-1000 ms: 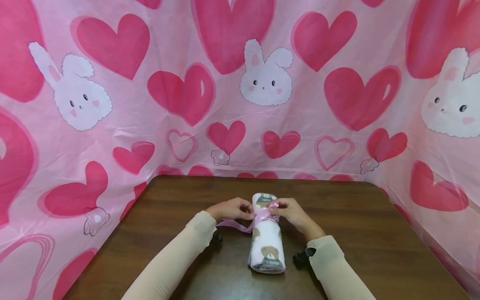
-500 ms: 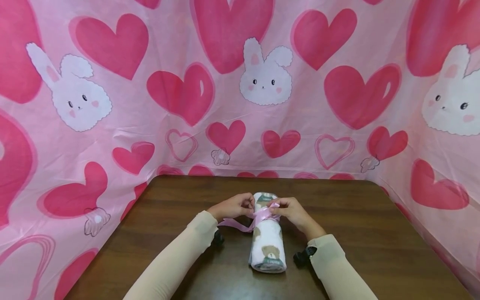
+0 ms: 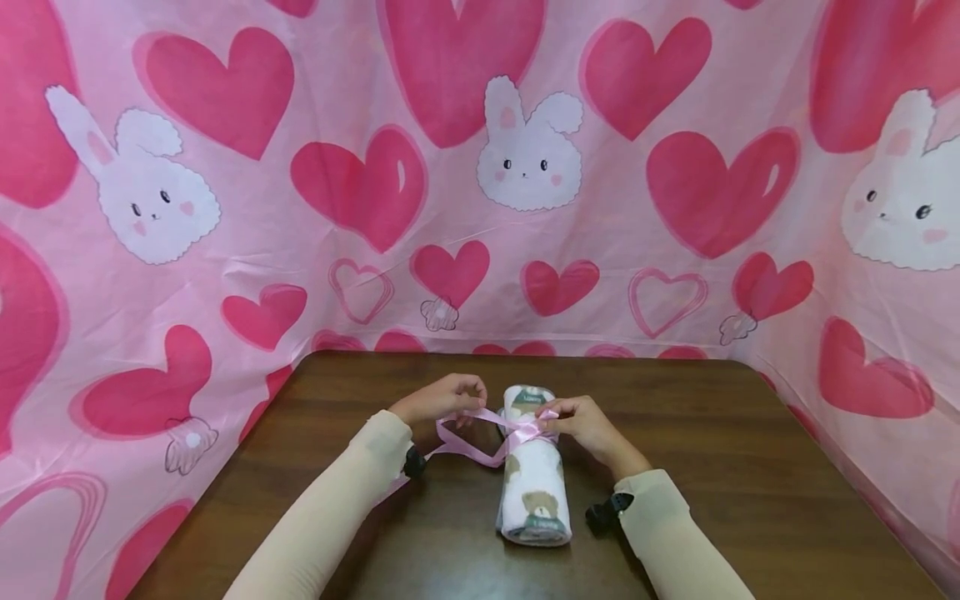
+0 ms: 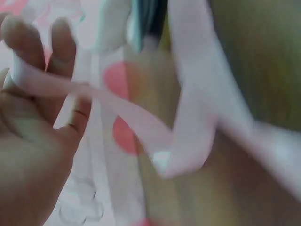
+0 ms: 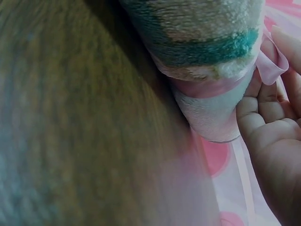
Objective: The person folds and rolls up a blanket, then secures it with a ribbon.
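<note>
A rolled white towel [image 3: 532,479] with brown bear prints lies lengthwise on the table, a pink satin ribbon [image 3: 527,430] wrapped round its far half and crossed on top. My left hand [image 3: 437,399], left of the roll, holds one strand, drawn out from the crossing. In the left wrist view that ribbon strand [image 4: 134,117] runs over the fingers and folds in midair. My right hand [image 3: 592,427] pinches a small ribbon loop at the roll's right side. The right wrist view shows this loop [image 5: 272,66] between thumb and fingers, beside the fuzzy towel [image 5: 202,42].
The brown wooden table [image 3: 720,500] reaches back to a pink curtain [image 3: 615,225] with hearts and rabbits. Another length of ribbon trails under the left wrist. Black wrist cameras [image 3: 606,515] sit under both cuffs.
My left hand has moved left and slightly away from the roll, drawing a ribbon strand out with it. My right hand keeps its pinch in the same place, and the towel stays put.
</note>
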Action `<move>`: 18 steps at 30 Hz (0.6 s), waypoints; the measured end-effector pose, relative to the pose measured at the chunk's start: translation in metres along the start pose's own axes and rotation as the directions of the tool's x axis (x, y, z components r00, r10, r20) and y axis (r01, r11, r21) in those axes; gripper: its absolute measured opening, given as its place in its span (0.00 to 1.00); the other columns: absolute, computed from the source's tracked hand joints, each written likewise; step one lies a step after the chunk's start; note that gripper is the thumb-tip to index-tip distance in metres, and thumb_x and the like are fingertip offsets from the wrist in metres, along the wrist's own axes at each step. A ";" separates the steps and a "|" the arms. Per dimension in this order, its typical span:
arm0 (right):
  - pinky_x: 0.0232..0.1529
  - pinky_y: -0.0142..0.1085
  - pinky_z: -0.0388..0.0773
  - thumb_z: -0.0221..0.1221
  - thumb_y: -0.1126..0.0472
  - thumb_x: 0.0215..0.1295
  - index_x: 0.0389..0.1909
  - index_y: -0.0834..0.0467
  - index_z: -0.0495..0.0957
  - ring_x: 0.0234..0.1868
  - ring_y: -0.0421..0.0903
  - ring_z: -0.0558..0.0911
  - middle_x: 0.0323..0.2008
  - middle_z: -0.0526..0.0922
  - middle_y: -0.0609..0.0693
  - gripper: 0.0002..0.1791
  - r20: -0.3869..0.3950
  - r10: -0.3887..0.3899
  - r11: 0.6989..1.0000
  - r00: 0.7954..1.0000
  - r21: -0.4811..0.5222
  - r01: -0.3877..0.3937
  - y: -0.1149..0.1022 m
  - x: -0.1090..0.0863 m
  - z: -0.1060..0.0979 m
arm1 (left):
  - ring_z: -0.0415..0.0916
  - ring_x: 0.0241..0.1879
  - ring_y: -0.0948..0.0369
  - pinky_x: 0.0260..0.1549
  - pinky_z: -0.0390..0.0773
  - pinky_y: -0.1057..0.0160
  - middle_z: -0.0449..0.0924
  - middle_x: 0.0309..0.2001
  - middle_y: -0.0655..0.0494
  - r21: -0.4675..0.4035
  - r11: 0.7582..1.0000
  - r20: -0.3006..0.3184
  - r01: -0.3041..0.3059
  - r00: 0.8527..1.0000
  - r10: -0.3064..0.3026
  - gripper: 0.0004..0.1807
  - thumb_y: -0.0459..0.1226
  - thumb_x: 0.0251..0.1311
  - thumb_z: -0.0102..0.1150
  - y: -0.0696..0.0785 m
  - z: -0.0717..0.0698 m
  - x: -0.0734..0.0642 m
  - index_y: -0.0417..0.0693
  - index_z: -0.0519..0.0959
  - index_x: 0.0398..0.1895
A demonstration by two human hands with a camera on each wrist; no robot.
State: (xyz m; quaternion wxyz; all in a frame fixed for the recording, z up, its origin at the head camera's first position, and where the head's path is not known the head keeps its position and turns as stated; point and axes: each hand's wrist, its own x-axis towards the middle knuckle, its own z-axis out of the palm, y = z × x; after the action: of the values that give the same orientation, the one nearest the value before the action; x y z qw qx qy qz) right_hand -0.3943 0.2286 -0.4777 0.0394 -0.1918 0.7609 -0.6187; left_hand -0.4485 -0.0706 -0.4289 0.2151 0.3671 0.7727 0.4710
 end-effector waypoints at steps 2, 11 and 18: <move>0.43 0.42 0.79 0.69 0.61 0.58 0.38 0.62 0.86 0.45 0.55 0.78 0.41 0.84 0.55 0.10 0.000 0.014 1.000 1.000 -0.007 -0.014 0.000 0.000 0.000 | 0.70 0.18 0.56 0.20 0.75 0.50 0.73 0.21 0.45 0.012 1.000 -0.067 -0.003 0.998 0.004 0.08 0.34 0.67 0.55 0.001 -0.014 -0.007 0.35 0.75 0.41; 0.43 0.43 0.78 0.69 0.60 0.57 0.38 0.62 0.86 0.45 0.55 0.77 0.41 0.84 0.56 0.11 -0.012 0.045 0.999 0.999 -0.011 -0.045 -0.001 0.000 0.000 | 0.64 0.18 0.63 0.16 0.66 0.66 0.69 0.20 0.57 0.089 0.996 -0.268 -0.010 0.963 0.033 0.08 0.37 0.66 0.59 0.006 -0.075 -0.042 0.40 0.79 0.35; 0.43 0.41 0.78 0.69 0.60 0.57 0.37 0.62 0.86 0.45 0.53 0.78 0.41 0.84 0.55 0.10 -0.012 0.057 0.998 0.998 -0.029 -0.057 0.000 -0.002 0.000 | 0.65 0.15 0.57 0.20 0.77 0.53 0.70 0.20 0.46 0.016 0.993 -0.117 0.116 0.987 -0.113 0.15 0.43 0.69 0.56 0.000 -0.070 -0.055 0.38 0.77 0.40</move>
State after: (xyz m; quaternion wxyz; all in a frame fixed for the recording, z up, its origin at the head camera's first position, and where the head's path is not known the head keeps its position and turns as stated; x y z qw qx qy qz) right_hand -0.3923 0.2290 -0.4777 0.0499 -0.1672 0.7751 -0.6073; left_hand -0.4614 -0.1527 -0.3968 0.1924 0.2966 0.8091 0.4695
